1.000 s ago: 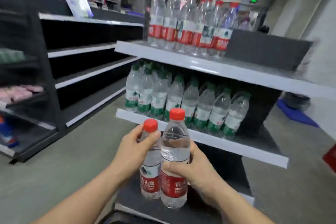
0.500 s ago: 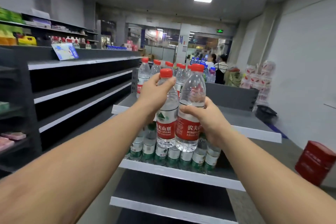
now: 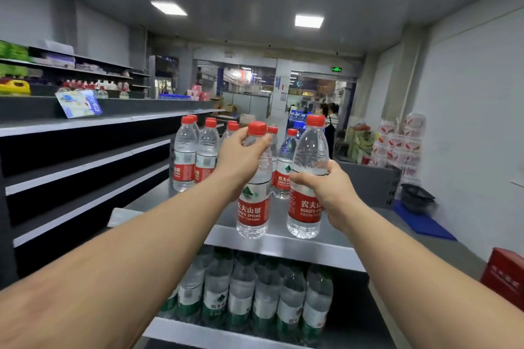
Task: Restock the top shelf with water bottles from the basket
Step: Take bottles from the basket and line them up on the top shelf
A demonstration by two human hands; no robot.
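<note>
Left hand [image 3: 241, 159] grips left bottle [image 3: 253, 193] high on the shoulder, right hand [image 3: 326, 187] wraps right bottle [image 3: 307, 178] mid-body; one each, so both land in one trip. Both bottles upright at top shelf [image 3: 283, 246] front edge, bases at or just above it, can't tell contact. Stocked row [image 3: 198, 156] sits further back on the shelf, so front is the free spot. Green-cap bottles [image 3: 255, 297] under the shelf. Basket not visible.

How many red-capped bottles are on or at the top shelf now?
About 9: one in the left hand, one in the right hand, both at the front edge of the shelf; about seven stand behind them. Some may be hidden.
</note>
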